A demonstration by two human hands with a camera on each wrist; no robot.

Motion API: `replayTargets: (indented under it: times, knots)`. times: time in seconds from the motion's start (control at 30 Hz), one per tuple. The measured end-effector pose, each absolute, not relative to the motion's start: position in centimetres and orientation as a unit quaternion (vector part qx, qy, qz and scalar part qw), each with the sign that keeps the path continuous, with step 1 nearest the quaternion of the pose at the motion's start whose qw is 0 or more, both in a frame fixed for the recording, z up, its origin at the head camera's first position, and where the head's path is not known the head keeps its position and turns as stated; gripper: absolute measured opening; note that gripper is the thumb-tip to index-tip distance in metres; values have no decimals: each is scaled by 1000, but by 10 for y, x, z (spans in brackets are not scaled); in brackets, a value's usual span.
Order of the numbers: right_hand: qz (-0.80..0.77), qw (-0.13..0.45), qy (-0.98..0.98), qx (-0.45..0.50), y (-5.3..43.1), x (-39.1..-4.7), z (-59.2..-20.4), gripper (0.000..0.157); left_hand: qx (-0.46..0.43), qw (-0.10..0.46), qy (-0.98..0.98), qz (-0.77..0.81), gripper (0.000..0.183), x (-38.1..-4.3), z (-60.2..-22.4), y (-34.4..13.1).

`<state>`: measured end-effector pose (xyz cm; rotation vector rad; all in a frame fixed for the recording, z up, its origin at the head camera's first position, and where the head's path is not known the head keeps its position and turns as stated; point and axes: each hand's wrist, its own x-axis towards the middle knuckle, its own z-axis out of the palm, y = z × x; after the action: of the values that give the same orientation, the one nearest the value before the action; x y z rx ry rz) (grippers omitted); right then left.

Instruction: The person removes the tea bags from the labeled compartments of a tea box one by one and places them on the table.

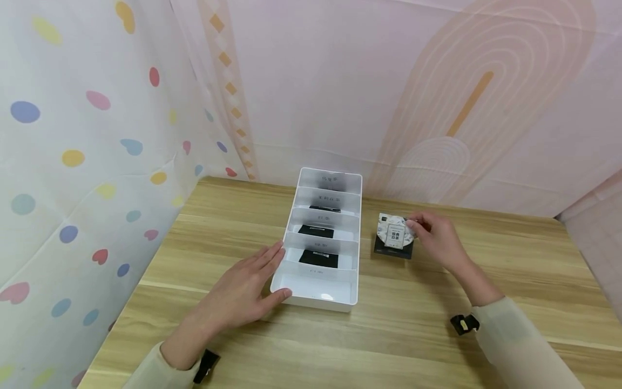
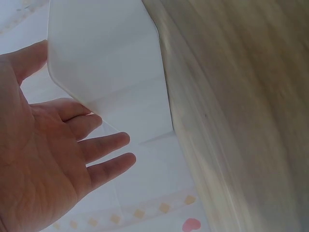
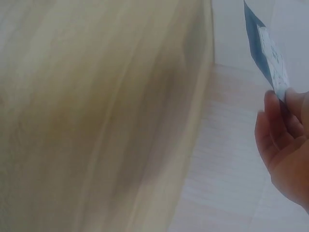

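A white divided organizer box [image 1: 316, 305] stands on the table, its several compartments labelled with Chinese tea names. My left hand [image 1: 248, 286] rests with extended fingers against its left rim near the front corner; the left wrist view shows the hand [image 2: 53, 145] beside the box's white side wall [image 2: 111, 63]. To the right of the box, my right hand [image 1: 439, 240] pinches a tea bag packet [image 1: 395, 236] by its right edge, between thumb and fingers. That packet is white and patterned above, black below, with a Chinese label. In the right wrist view the packet [image 3: 270, 53] appears nearly edge-on.
Black packets lie in several compartments: one packet [image 1: 318, 259] in the second from the front, another packet [image 1: 316, 231] behind it, and a partly hidden packet [image 1: 324, 209] farther back. The wooden table [image 1: 389, 346] meets a pink patterned curtain [image 1: 311, 108] behind and a dotted curtain [image 1: 73, 216] at left.
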<state>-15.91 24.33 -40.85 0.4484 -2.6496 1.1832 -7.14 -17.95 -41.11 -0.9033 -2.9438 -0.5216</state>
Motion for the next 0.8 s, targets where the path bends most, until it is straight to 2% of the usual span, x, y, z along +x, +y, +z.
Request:
replayTargets:
  times: [0.8]
  knots:
    - [414,-24,-903,116,248,-189,-438,13,-288,6,-943,-168,81,-72,-413,-180]
